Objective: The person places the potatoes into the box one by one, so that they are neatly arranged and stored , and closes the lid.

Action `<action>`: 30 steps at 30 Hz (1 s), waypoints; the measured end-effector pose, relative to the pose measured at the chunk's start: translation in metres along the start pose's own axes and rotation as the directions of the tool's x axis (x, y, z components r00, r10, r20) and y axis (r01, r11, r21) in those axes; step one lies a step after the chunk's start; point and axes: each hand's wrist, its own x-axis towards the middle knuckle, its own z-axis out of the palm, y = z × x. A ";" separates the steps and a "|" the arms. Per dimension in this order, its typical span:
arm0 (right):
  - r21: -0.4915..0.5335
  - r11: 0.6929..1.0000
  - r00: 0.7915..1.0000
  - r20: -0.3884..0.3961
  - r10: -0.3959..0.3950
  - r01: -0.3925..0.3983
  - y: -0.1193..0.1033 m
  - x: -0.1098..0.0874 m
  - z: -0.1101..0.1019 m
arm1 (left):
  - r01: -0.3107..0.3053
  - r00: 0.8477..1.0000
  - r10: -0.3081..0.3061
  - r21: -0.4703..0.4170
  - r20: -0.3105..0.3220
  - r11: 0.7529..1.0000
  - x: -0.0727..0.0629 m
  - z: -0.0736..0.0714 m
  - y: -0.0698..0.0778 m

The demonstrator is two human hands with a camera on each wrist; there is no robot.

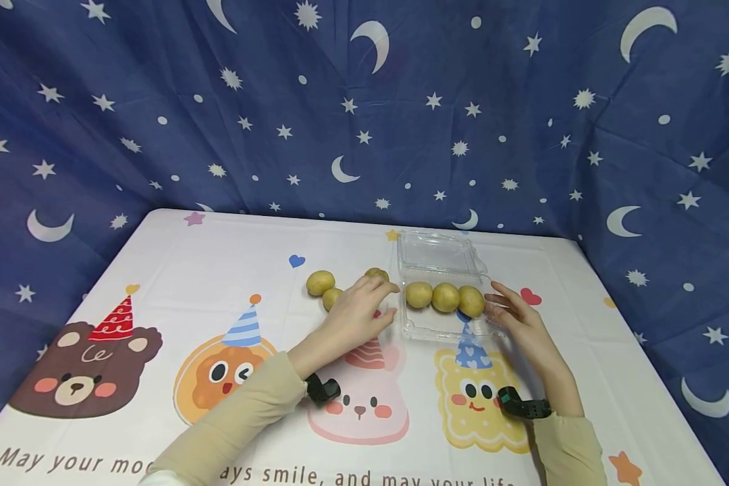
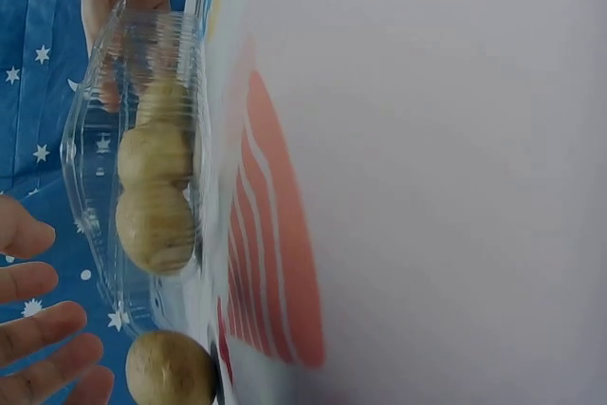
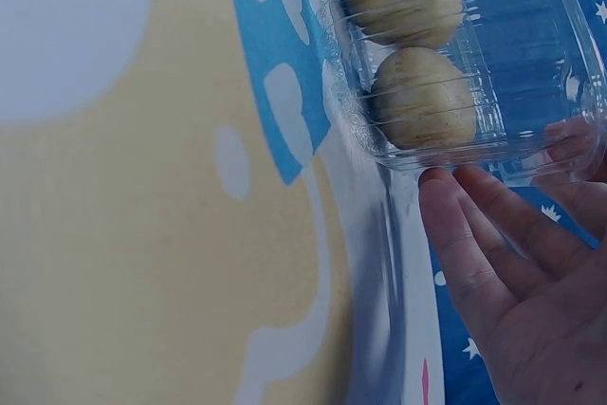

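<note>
In the head view, a clear plastic clamshell box (image 1: 443,329) lies with its lid (image 1: 440,251) tipped back toward the curtain. Three potatoes (image 1: 445,298) sit side by side in its base. My left hand (image 1: 360,307) hovers left of the box, fingers spread and holding nothing; in the left wrist view a loose potato (image 2: 171,369) shows beside its fingers. Beyond that hand are more loose potatoes (image 1: 320,283), partly hidden by it. At the box's right end, my right hand (image 1: 518,317) touches the side wall with extended fingertips (image 3: 438,182).
A white tablecloth (image 1: 219,256) with printed cartoon characters covers the table. Behind it hangs a blue curtain (image 1: 401,162) with moons and stars. Each wrist wears a black camera band (image 1: 525,407).
</note>
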 end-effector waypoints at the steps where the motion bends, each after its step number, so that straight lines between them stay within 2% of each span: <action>1: -0.004 1.000 1.000 0.000 0.004 -0.004 0.000 0.000 0.000 | 0.000 1.000 0.000 0.003 -0.007 1.000 -0.001 -0.001 -0.001; 8: -0.011 1.000 1.000 0.002 0.016 -0.016 -0.001 -0.001 0.000 | 0.036 0.998 -0.036 0.004 -0.045 0.999 -0.009 -0.009 -0.010; 14: 0.002 1.000 1.000 0.001 -0.002 0.002 -0.001 0.000 0.000 | 0.073 0.994 -0.075 -0.030 -0.076 0.997 -0.015 -0.014 -0.020; 19: -0.010 1.000 1.000 0.003 0.013 -0.013 -0.002 -0.001 0.000 | 0.103 0.990 -0.110 -0.085 -0.085 0.991 -0.019 -0.016 -0.029; 30: -0.009 0.999 0.999 0.004 0.034 -0.034 -0.002 -0.001 0.001 | 0.103 0.985 -0.117 -0.112 -0.128 0.988 -0.022 -0.026 -0.049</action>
